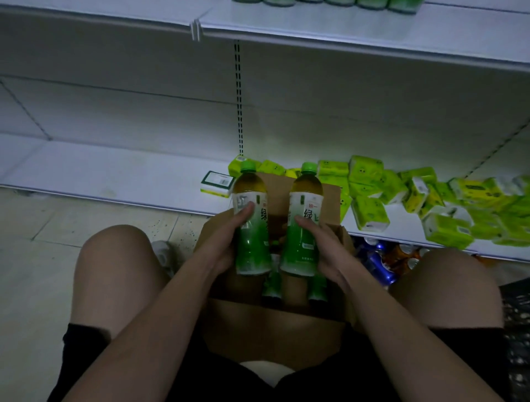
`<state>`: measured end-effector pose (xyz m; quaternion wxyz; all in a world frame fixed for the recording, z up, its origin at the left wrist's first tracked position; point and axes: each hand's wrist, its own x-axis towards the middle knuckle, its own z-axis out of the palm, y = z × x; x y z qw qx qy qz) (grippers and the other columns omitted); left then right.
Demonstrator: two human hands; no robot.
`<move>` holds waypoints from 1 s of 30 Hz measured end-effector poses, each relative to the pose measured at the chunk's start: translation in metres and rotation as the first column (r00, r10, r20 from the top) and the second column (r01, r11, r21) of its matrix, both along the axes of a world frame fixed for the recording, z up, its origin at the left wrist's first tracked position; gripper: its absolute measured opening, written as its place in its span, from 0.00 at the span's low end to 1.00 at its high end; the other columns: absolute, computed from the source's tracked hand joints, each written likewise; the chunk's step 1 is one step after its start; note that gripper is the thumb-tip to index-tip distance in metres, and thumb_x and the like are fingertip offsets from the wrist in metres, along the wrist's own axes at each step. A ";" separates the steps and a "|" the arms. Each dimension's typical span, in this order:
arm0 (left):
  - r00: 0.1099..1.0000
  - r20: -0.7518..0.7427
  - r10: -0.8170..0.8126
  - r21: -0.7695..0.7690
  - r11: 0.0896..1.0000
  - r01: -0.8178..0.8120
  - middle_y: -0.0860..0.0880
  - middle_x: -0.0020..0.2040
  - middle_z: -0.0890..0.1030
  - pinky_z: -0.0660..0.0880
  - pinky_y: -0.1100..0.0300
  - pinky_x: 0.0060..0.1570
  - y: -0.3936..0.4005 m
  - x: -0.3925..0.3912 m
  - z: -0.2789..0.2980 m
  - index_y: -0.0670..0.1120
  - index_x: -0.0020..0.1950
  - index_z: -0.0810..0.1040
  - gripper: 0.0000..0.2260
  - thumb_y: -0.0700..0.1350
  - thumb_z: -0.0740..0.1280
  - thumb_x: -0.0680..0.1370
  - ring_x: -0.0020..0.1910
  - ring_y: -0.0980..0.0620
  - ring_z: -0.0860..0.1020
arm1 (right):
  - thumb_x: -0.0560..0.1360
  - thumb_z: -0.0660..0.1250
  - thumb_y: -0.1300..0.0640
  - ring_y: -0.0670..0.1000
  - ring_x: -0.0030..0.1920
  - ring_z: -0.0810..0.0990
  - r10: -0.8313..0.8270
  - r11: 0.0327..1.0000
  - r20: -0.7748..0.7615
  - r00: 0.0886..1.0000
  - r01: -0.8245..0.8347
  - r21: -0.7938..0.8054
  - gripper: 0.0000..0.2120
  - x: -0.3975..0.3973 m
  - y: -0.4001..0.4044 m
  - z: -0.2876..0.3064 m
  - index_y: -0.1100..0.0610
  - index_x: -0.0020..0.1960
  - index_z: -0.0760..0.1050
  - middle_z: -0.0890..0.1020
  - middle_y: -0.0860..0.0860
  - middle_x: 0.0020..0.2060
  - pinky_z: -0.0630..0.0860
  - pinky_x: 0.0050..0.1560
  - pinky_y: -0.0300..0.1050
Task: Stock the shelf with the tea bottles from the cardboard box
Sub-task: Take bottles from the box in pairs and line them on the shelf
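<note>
I hold two green tea bottles upright above an open cardboard box that sits between my knees. My left hand grips the left tea bottle from its left side. My right hand grips the right tea bottle from its right side. Both bottles have green caps, amber tea at the top and green-and-white labels. Two more bottles stand inside the box below them. The white upper shelf carries a row of green bottles at the top edge of the view.
The low white shelf runs across in front of me. Several green and yellow tissue packs lie scattered on its right part. Drink cans lie under the shelf by my right knee. A dark basket stands at the far right.
</note>
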<state>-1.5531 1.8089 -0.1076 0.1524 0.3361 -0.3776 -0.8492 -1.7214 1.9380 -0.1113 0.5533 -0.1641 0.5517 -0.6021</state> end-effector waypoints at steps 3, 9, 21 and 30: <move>0.996 -0.019 0.086 0.044 0.995 -0.085 0.38 0.58 0.82 0.80 0.49 0.47 0.001 0.000 -0.002 0.42 0.64 0.78 0.32 0.57 0.75 0.66 0.51 0.41 0.83 | 0.67 0.76 0.52 0.55 0.44 0.87 -0.019 0.999 -0.052 0.998 0.020 0.031 0.18 0.001 0.003 -0.002 0.54 0.56 0.81 0.87 0.56 0.46 0.81 0.41 0.48; 0.998 -0.017 0.068 0.018 0.998 -0.068 0.40 0.47 0.85 0.80 0.49 0.41 0.009 -0.009 0.016 0.43 0.56 0.81 0.33 0.60 0.80 0.58 0.41 0.43 0.84 | 0.63 0.77 0.41 0.58 0.42 0.86 -0.090 0.996 -0.097 0.991 0.091 0.007 0.23 0.004 0.000 0.021 0.52 0.53 0.83 0.87 0.57 0.46 0.82 0.43 0.53; 0.972 -0.218 -0.092 -0.684 0.725 -0.085 0.47 0.49 0.86 0.80 0.58 0.47 -0.037 -0.061 0.226 0.47 0.53 0.81 0.21 0.49 0.76 0.61 0.47 0.49 0.84 | 0.62 0.70 0.31 0.59 0.49 0.85 -0.315 0.884 -0.275 0.908 0.174 -0.435 0.39 -0.038 -0.036 0.200 0.56 0.63 0.77 0.85 0.57 0.51 0.81 0.51 0.58; 0.955 -0.294 -0.049 -0.748 0.633 -0.198 0.52 0.54 0.85 0.79 0.58 0.49 -0.071 -0.117 0.329 0.49 0.59 0.80 0.23 0.46 0.76 0.64 0.53 0.54 0.83 | 0.63 0.73 0.35 0.50 0.52 0.85 -0.471 0.830 -0.507 0.722 0.167 -0.533 0.26 -0.092 -0.051 0.292 0.48 0.54 0.81 0.86 0.49 0.51 0.80 0.57 0.55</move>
